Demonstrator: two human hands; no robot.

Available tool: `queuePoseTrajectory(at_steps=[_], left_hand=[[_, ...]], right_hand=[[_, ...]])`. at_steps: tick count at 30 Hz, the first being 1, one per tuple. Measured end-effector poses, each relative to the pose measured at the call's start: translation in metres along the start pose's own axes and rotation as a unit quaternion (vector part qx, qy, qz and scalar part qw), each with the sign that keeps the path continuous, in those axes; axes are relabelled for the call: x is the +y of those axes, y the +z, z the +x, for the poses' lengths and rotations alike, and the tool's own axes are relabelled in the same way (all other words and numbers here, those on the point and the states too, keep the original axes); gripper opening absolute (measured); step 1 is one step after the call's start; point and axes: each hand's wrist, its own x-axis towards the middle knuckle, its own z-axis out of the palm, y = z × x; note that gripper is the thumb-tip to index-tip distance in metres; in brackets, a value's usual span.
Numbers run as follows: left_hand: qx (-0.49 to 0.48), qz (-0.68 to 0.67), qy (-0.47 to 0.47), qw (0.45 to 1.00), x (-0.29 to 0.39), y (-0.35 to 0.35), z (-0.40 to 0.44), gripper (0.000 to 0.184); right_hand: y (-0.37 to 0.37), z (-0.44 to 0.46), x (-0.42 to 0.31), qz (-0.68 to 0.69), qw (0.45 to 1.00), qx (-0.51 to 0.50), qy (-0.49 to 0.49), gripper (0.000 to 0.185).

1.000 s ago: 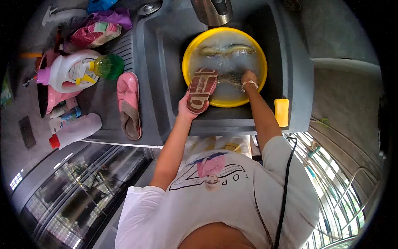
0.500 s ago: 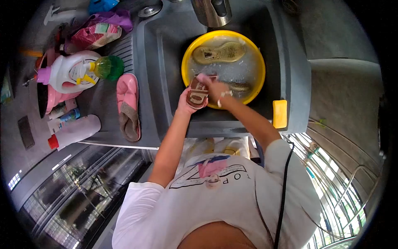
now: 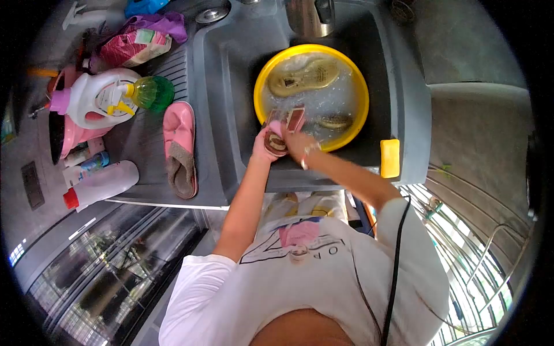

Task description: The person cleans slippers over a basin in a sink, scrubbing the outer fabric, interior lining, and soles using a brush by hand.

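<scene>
The left hand [image 3: 265, 145] curls in a grip, its forearm [image 3: 249, 187] extended; the right hand [image 3: 295, 144] reaches across, just beside the left fingers, its own fingers partly hidden.

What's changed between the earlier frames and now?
Right hand left the water at the right of the yellow basin and moved left onto the brown sole; its grip is unclear. The gold shoe in the basin now shows its underside. Unchanged: left hand holds the sole; pink slipper and yellow block in place.
</scene>
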Motion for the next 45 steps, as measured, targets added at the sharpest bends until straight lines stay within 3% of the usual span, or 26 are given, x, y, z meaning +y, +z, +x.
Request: queuePoseTrajectory(at_steps=[2, 5, 8, 9, 10, 12, 14, 15, 17, 19, 21, 23, 24, 26, 28, 29, 30, 32, 35, 37, 39, 40, 41, 42, 44, 45], left_hand=[[0.026, 0.022, -0.012, 0.999, -0.001, 0.0, 0.003, 0.04], [0.05, 0.049, -0.01, 0.998, -0.003, 0.002, -0.001, 0.04], [-0.033, 0.036, -0.009, 0.999, -0.004, -0.005, 0.002, 0.041], [-0.084, 0.048, 0.0, 0.995, 0.0, -0.004, 0.002, 0.041], [-0.033, 0.042, 0.003, 0.999, 0.002, -0.005, 0.0, 0.044], [-0.024, -0.006, -0.01, 1.0, -0.002, 0.009, -0.01, 0.044], [-0.04, -0.026, -0.002, 0.999, -0.004, 0.014, -0.006, 0.046], [-0.035, -0.032, -0.004, 0.999, -0.006, 0.01, -0.007, 0.046], [-0.066, -0.017, -0.009, 0.998, -0.002, 0.01, -0.002, 0.045], [-0.04, 0.005, 0.0, 0.999, -0.002, 0.008, -0.004, 0.045], [0.007, 0.054, 0.016, 0.998, 0.0, 0.002, -0.001, 0.044], [-0.005, 0.028, -0.007, 1.0, 0.002, -0.004, 0.001, 0.044], [0.003, 0.016, 0.012, 1.0, 0.0, -0.001, -0.001, 0.044], [-0.021, 0.034, 0.061, 0.997, 0.003, -0.015, 0.017, 0.045], [-0.036, 0.035, 0.052, 0.997, 0.002, -0.018, 0.013, 0.045], [-0.052, 0.042, 0.046, 0.997, 0.003, -0.014, 0.01, 0.045], [0.036, 0.035, 0.056, 0.997, -0.002, 0.012, -0.008, 0.046], [0.018, 0.005, 0.053, 0.998, -0.008, 0.029, -0.025, 0.048], [-0.018, -0.049, 0.044, 0.998, 0.0, 0.008, -0.012, 0.051], [-0.026, 0.062, 0.087, 0.994, -0.005, 0.008, -0.002, 0.051], [-0.041, 0.04, 0.078, 0.995, -0.005, 0.007, 0.001, 0.049], [-0.059, 0.027, 0.078, 0.995, -0.003, 0.007, 0.007, 0.047], [-0.074, 0.015, 0.08, 0.994, -0.001, 0.005, 0.01, 0.046], [-0.06, -0.03, 0.045, 0.997, 0.002, 0.008, 0.007, 0.045], [-0.055, 0.0, 0.04, 0.998, 0.002, 0.012, -0.003, 0.045], [-0.051, 0.028, 0.034, 0.998, 0.001, 0.014, -0.007, 0.045]], right_hand=[[0.013, -0.008, 0.006, 0.042, 0.999, -0.01, -0.011, 0.046], [0.009, 0.053, 0.05, 0.007, 1.0, -0.01, 0.023, 0.042], [-0.028, 0.093, 0.067, -0.033, 0.99, -0.134, -0.008, 0.041], [-0.016, 0.099, 0.062, -0.023, 0.998, -0.054, 0.0, 0.042], [0.001, 0.099, 0.054, -0.007, 1.0, 0.022, 0.01, 0.043], [0.022, 0.039, 0.019, -0.029, 0.998, 0.042, -0.03, 0.044], [-0.003, -0.021, -0.008, -0.046, 0.996, -0.066, -0.036, 0.045], [0.006, -0.021, 0.0, -0.046, 0.996, -0.074, -0.035, 0.045], [0.017, -0.001, 0.028, -0.033, 0.995, 0.002, -0.093, 0.047], [-0.002, 0.04, 0.037, -0.042, 0.997, -0.017, -0.063, 0.049], [0.007, 0.074, 0.046, -0.044, 0.998, 0.048, 0.023, 0.051], [0.037, 0.044, 0.017, 0.096, 0.991, 0.09, 0.028, 0.048], [0.035, 0.015, 0.0, -0.006, 0.999, 0.04, -0.016, 0.043], [0.03, -0.035, -0.007, 0.018, 0.996, 0.061, -0.061, 0.041], [0.022, -0.052, -0.009, 0.066, 0.984, 0.113, -0.12, 0.038], [0.022, -0.039, -0.006, 0.064, 0.984, 0.114, -0.12, 0.038], [0.022, -0.015, -0.002, 0.056, 0.988, 0.102, -0.097, 0.04], [0.005, 0.021, -0.012, 0.008, 0.999, 0.036, -0.025, 0.04], [0.008, -0.009, -0.019, -0.001, 0.994, 0.046, -0.1, 0.034], [-0.004, -0.061, -0.023, -0.013, 0.995, 0.038, -0.088, 0.032], [-0.009, -0.089, -0.012, 0.014, 0.996, -0.047, -0.072, 0.034], [0.023, -0.073, 0.016, 0.109, 0.972, 0.087, -0.189, 0.039], [0.018, -0.061, 0.022, 0.106, 0.972, 0.086, -0.19, 0.039], [0.012, -0.046, 0.027, 0.187, 0.963, 0.046, -0.187, 0.041], [0.013, -0.016, 0.039, 0.269, 0.945, 0.007, -0.185, 0.042], [0.026, -0.001, 0.055, 0.413, 0.9, -0.009, -0.139, 0.047]])
